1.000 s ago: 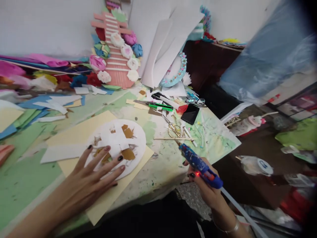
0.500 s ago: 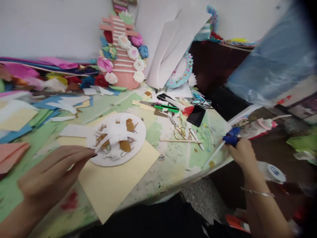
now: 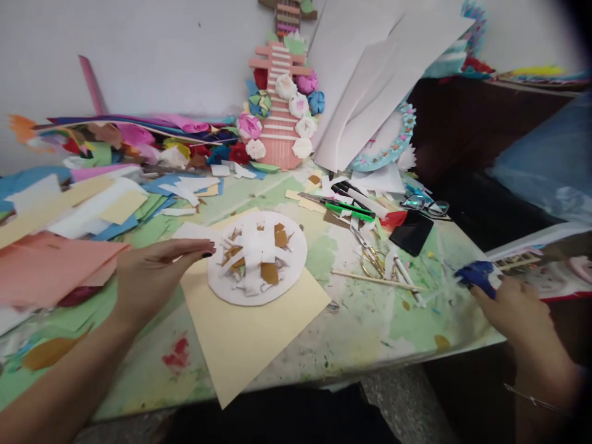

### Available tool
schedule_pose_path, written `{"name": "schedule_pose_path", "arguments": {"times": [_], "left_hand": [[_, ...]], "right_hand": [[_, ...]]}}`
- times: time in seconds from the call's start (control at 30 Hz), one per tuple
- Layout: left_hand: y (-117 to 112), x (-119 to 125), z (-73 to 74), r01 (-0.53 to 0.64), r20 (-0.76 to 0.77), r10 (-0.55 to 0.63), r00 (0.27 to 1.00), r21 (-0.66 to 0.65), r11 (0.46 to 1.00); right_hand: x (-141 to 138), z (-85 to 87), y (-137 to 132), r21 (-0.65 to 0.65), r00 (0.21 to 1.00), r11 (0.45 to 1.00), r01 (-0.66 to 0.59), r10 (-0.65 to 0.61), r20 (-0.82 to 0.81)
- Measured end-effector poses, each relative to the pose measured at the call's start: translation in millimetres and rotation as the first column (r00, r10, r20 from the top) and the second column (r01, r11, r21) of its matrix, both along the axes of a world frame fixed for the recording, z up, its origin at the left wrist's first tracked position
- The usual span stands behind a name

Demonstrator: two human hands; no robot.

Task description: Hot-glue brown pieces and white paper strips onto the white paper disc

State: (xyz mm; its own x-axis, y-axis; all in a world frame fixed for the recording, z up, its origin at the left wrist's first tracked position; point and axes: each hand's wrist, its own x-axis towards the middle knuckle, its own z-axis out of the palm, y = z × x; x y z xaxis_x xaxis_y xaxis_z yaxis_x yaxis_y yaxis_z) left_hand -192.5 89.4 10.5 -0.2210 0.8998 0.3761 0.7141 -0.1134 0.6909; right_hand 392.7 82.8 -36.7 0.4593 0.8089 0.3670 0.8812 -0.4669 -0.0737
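Clamping my right hand (image 3: 515, 305) on the blue glue gun (image 3: 476, 275) at the bench (image 3: 370, 324) edge, I held my left hand (image 3: 157, 271) open beside the white disc (image 3: 287, 271), probably to steady it.

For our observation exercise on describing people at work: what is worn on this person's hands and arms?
Both forearms are bare, with no sleeves in view. The left hand wears no glove, and a dark-painted nail shows on one fingertip. A thin silver bangle circles the right wrist; the right hand is also ungloved.
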Motion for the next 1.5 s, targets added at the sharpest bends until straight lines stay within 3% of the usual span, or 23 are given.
{"name": "schedule_pose_path", "arguments": {"times": [0.03, 0.07, 0.13, 0.23, 0.33, 0.4, 0.47, 0.57, 0.6, 0.67, 0.83, 1.0, 1.23, 1.5], "left_hand": [[2.3, 0.4, 1.4, -0.038, 0.04, 0.039, 0.998, -0.024, 0.999], [4.8, 0.3, 2.5, -0.081, 0.066, 0.084, 0.994, -0.047, 0.996], [10.6, -1.2, 3.7, -0.141, 0.079, 0.149, 0.986, -0.099, 0.985], [20.4, -3.5, 3.5, -0.156, 0.108, 0.172, 0.979, -0.143, 0.977], [29.6, -1.7, 1.5, -0.08, 0.185, 0.106, 0.977, -0.146, 0.986], [34.8, 0.5, -1.3, -0.006, 0.207, 0.026, 0.978, -0.097, 0.995], [38.7, 0.9, -5.2, 0.052, 0.216, -0.041, 0.976, -0.046, 0.998], [40.8, -4.8, -10.4, 0.045, 0.287, -0.029, 0.957, -0.05, 0.998], [40.6, -8.2, -11.4, 0.024, 0.313, 0.001, 0.95, -0.076, 0.997], [39.7, -16.1, -12.1, -0.045, 0.335, 0.085, 0.938, -0.126, 0.991], [39.9, -27.7, -11.3, -0.128, 0.256, 0.166, 0.952, -0.157, 0.979], [41.9, -24.9, -19.0, -0.101, 0.176, 0.113, 0.978, -0.076, 0.992], [48.8, -32.3, -38.3, -0.023, -0.035, 0.025, 0.999, 0.062, 0.998], [46.6, -32.5, -36.7, -0.063, 0.132, 0.063, 0.989, -0.007, 0.998]], "right_hand": [[-10.4, 6.7, -0.7, 0.005, 0.999, 0.999, 0.044, -0.044, 0.027], [-22.2, 14.9, -0.6, 0.04, 0.999, 0.999, -0.003, 0.001, 0.047], [-48.2, 32.4, 2.5, 0.123, 0.968, 0.961, -0.248, 0.241, 0.065], [-91.2, 52.1, 16.7, 0.152, 0.845, 0.839, -0.523, 0.534, -0.039], [-141.9, 59.7, 41.8, 0.162, 0.706, 0.726, -0.669, 0.688, -0.169], [-181.7, 61.1, 62.6, 0.132, 0.564, 0.602, -0.788, 0.79, -0.24], [-224.0, 61.3, 84.6, 0.125, 0.39, 0.44, -0.889, 0.872, -0.295], [-281.6, 59.0, 115.7, 0.072, 0.17, 0.207, -0.976, 0.922, -0.349], [-296.8, 57.4, 124.5, 0.029, 0.127, 0.148, -0.989, 0.924, -0.362], [-319.5, 52.9, 138.4, -0.059, 0.109, 0.094, -0.994, 0.916, -0.387], [-340.0, 37.7, 149.8, -0.176, 0.131, 0.064, -0.982, 0.904, -0.407], [-341.6, 28.8, 147.0, -0.192, 0.177, 0.109, -0.975, 0.905, -0.387], [-345.1, 30.1, 151.5, -0.233, 0.235, 0.163, -0.959, 0.916, -0.326], [-351.2, 27.2, 157.3, -0.28, 0.275, 0.178, -0.943, 0.893, -0.357]]}}
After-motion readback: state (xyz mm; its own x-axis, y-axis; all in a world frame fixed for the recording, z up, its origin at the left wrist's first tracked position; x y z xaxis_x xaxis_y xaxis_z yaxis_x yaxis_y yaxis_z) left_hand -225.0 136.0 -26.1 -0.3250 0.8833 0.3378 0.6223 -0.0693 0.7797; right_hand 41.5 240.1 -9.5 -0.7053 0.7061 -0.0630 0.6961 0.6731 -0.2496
